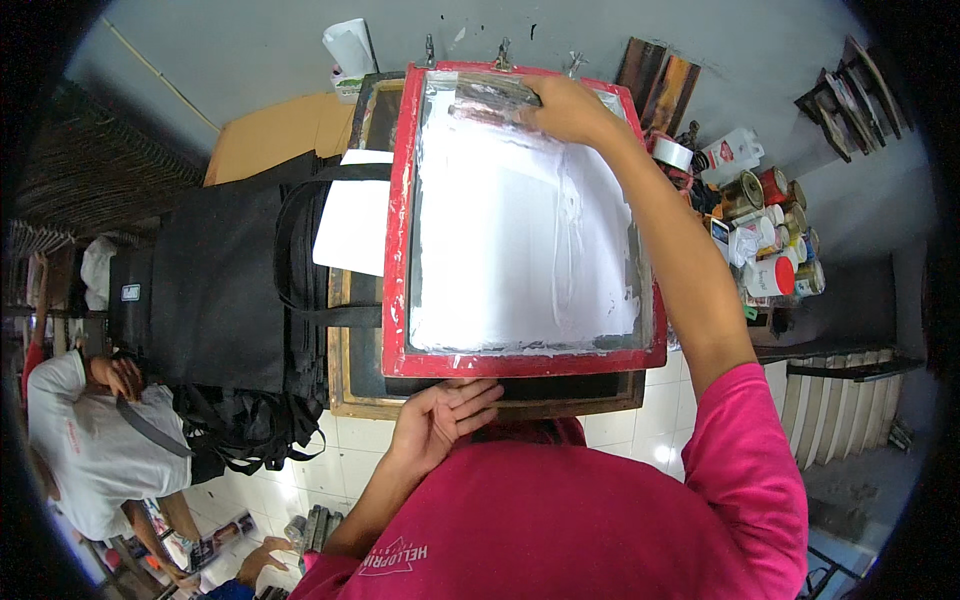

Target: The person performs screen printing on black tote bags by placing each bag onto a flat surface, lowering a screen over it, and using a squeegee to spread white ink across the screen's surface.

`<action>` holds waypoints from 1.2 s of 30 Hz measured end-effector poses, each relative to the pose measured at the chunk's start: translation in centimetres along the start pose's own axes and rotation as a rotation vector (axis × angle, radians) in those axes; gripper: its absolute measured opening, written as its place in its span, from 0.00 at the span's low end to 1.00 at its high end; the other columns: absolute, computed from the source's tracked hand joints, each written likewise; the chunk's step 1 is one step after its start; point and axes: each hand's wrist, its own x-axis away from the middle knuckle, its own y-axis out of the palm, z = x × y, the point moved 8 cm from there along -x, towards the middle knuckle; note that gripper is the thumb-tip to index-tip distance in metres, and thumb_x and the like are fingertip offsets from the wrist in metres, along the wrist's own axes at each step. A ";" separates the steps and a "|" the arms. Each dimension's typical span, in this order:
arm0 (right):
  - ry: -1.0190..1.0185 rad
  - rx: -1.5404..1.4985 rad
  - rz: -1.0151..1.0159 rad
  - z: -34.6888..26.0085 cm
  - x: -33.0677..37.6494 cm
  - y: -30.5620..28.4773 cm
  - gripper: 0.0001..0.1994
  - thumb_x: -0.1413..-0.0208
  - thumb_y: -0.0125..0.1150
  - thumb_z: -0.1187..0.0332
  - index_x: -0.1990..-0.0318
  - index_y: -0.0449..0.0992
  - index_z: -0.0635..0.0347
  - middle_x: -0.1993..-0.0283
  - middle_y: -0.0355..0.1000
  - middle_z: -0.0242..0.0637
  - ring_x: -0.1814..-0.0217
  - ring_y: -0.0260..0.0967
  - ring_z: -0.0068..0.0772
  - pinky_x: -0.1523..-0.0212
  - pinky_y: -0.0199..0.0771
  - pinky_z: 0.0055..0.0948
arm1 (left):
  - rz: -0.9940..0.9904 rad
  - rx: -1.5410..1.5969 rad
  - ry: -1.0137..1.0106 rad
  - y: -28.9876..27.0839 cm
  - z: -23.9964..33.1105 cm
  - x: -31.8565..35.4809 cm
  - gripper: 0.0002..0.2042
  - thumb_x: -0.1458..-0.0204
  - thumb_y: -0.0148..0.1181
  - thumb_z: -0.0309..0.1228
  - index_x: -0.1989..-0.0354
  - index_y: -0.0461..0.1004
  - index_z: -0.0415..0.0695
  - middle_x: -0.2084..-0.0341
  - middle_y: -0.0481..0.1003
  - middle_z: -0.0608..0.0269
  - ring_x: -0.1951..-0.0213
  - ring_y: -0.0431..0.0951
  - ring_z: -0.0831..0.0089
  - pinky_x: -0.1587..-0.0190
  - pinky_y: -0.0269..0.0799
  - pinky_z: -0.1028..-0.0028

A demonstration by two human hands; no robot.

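Note:
In front of me lies a screen-printing frame with red edges and a pale mesh, grey smears round its border. My right hand reaches over to the frame's far end and grips a squeegee lying across the mesh, its surface stained grey and pinkish. At the near edge of the frame, my left hand is palm up with fingers stretched to the right, just under the red rim; it holds nothing I can see. Beneath the screen is a wood-edged board, and white paper sticks out on the left.
Black fabric bags are stacked on the left, one strap loop reaching the frame. Metal clamps stand at the frame's far edge. Several paint tins and jars crowd the right side. A person in a white shirt is at the lower left.

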 end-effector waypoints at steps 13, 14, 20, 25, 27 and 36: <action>-0.141 0.173 0.062 -2.5 2.0 2.9 0.14 0.47 0.69 0.60 0.59 0.75 0.59 0.59 0.80 0.42 0.57 0.78 0.51 0.58 0.74 0.50 | 0.137 -1.747 1.614 18.9 23.8 -8.8 0.15 0.46 0.64 0.29 0.50 0.80 0.38 0.52 0.80 0.44 0.44 0.76 0.48 0.35 0.64 0.56; -0.141 0.156 0.069 -2.5 2.6 2.9 0.14 0.46 0.69 0.61 0.60 0.74 0.58 0.61 0.79 0.41 0.58 0.78 0.52 0.59 0.73 0.51 | 0.106 -1.824 1.528 19.6 24.6 -10.4 0.15 0.47 0.65 0.29 0.51 0.80 0.38 0.54 0.80 0.44 0.45 0.76 0.48 0.35 0.63 0.56; -0.151 0.152 0.097 -3.4 6.5 3.4 0.13 0.47 0.68 0.62 0.61 0.72 0.58 0.61 0.77 0.40 0.58 0.77 0.49 0.60 0.73 0.48 | 0.093 -2.006 1.229 18.3 23.3 -11.6 0.15 0.47 0.67 0.31 0.53 0.80 0.37 0.57 0.81 0.47 0.48 0.76 0.51 0.37 0.62 0.57; -0.140 0.144 0.080 -5.0 10.0 3.5 0.12 0.47 0.68 0.64 0.61 0.72 0.57 0.62 0.77 0.39 0.59 0.77 0.48 0.61 0.74 0.46 | 0.101 -1.947 1.174 16.6 20.3 -8.6 0.14 0.46 0.67 0.32 0.54 0.81 0.38 0.59 0.80 0.46 0.49 0.76 0.51 0.35 0.59 0.57; -0.142 0.130 0.076 -5.8 11.7 3.9 0.12 0.47 0.68 0.64 0.61 0.72 0.57 0.63 0.76 0.39 0.60 0.77 0.47 0.61 0.74 0.46 | 0.084 -1.930 1.263 16.0 19.0 -7.2 0.12 0.46 0.66 0.29 0.57 0.81 0.37 0.61 0.81 0.48 0.51 0.77 0.51 0.35 0.59 0.57; -0.194 0.100 0.136 -10.3 20.2 4.0 0.08 0.49 0.64 0.68 0.64 0.73 0.56 0.68 0.72 0.38 0.68 0.75 0.43 0.68 0.75 0.41 | 0.036 -1.947 1.279 12.8 12.9 -1.4 0.11 0.49 0.68 0.27 0.58 0.80 0.37 0.61 0.80 0.51 0.53 0.79 0.55 0.36 0.60 0.55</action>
